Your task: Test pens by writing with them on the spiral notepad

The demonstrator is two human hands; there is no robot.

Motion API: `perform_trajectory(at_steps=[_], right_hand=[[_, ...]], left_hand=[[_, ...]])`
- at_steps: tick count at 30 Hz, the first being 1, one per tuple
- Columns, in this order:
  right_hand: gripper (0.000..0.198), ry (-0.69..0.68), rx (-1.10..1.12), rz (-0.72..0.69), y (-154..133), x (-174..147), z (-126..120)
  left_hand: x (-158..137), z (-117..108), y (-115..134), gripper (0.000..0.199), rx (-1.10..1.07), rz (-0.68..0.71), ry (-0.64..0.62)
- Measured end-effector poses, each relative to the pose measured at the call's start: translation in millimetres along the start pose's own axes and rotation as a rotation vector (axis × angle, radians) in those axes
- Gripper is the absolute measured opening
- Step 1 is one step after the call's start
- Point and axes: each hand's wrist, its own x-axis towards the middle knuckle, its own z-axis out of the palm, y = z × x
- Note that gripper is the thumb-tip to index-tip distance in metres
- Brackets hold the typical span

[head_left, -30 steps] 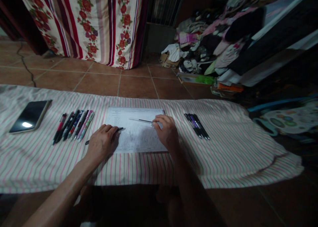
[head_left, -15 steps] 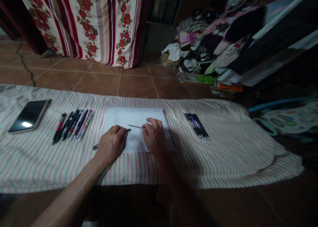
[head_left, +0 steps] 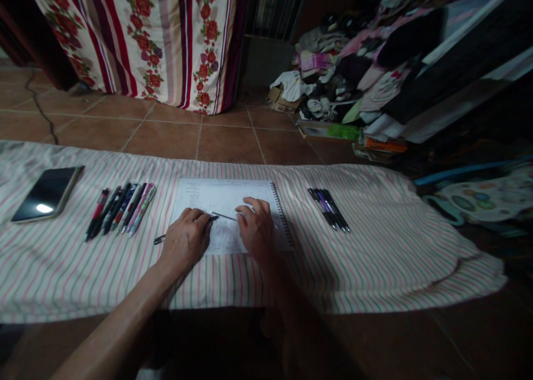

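Note:
An open spiral notebook (head_left: pixel 225 188) with writing on its page lies on the striped cloth under both hands. My left hand (head_left: pixel 188 237) is closed over a black pen (head_left: pixel 159 239) at the page's left side; one end sticks out on the left, the other past the fingertips. My right hand (head_left: pixel 256 224), wearing a ring, rests over the page's right half. Its thumb and fingers are at the right end of a thin dark pen refill (head_left: pixel 224 216), which slants toward my left fingertips. The exact grip on the refill is partly hidden.
Several pens (head_left: pixel 120 209) lie side by side left of the notebook, beyond them a phone (head_left: pixel 48 194). Another group of dark pens (head_left: pixel 328 209) lies to the right. The striped cloth (head_left: pixel 387 247) covers the table. Behind are a floral curtain (head_left: pixel 170 47) and piled clothes (head_left: pixel 350 69).
The thin refill now tilts more, and its left end is closer to my left fingertips. My right hand has shifted slightly. My left hand keeps its hold on the pen.

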Motion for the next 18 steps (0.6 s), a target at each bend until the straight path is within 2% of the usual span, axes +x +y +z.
perform_trajectory(at_steps=[6,18], right_hand=[[0.028,-0.013,0.037,-0.005,-0.2,0.5,-0.6],[0.031,-0.072,0.088,-0.028,-1.5,-1.5,3.2]], left_hand=[[-0.2,1.1,0.1,0.021,-0.03,-0.015,0.022],[4.6,7.9,0.5,0.022,-0.158,-0.01,0.043]])
